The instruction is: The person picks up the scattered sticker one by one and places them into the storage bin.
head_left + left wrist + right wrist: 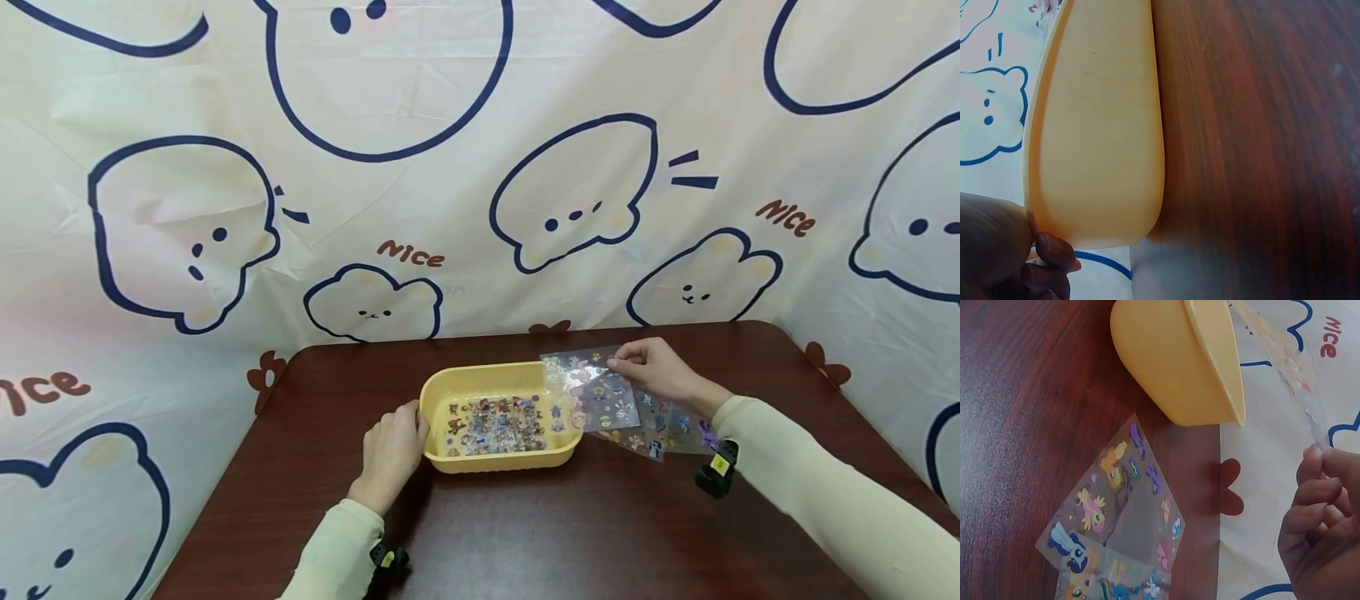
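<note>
A yellow plastic tray (498, 464) stands on the table with clear sheets of small cartoon stickers (495, 425) lying in it. My left hand (393, 450) grips the tray's left rim, its fingers curled at the edge in the left wrist view. My right hand (660, 371) pinches a transparent sticker sheet (600, 392) between thumb and fingers. That sheet hangs over the tray's right end, raised above the rim in the right wrist view. Below the right hand, more transparent sticker sheets (1125, 487) with colourful pony figures lie overlapping on the table, just right of the tray.
The dark brown wooden table (525, 533) extends toward me in front of the tray. Behind it and at both sides hangs a white cloth (465, 208) with blue cartoon outlines. Each wrist wears a black strap with a small device.
</note>
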A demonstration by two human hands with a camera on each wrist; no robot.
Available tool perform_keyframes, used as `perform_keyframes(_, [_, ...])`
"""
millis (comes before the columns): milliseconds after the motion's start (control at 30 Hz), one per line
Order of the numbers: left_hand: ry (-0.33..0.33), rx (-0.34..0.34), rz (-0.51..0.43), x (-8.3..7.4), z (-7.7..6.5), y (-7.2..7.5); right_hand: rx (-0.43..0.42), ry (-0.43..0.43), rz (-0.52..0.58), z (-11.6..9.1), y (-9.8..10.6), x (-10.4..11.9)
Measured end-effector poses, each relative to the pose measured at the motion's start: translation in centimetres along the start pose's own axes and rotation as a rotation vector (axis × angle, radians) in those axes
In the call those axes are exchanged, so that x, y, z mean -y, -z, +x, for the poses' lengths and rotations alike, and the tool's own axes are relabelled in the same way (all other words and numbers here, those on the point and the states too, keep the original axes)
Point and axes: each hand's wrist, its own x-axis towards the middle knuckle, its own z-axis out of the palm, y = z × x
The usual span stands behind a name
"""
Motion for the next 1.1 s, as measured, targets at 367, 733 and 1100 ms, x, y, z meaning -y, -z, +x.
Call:
perform_keyframes(367, [-0.003, 0.005, -0.003, 0.1, 0.0, 0.1, 0.002, 0.045, -0.021, 0.8, -1.4, 0.7])
perform_keyframes(733, [-0.007, 0.013, -0.014, 0.0, -0.1, 0.1, -0.002, 0.045, -0.004, 1.7, -3.0, 1.0])
perform_keyframes(1100, [-0.002, 0.018, -0.015, 0.0, 0.0, 0.1, 0.014, 0.074, -0.006, 2.1, -4.3, 1.6])
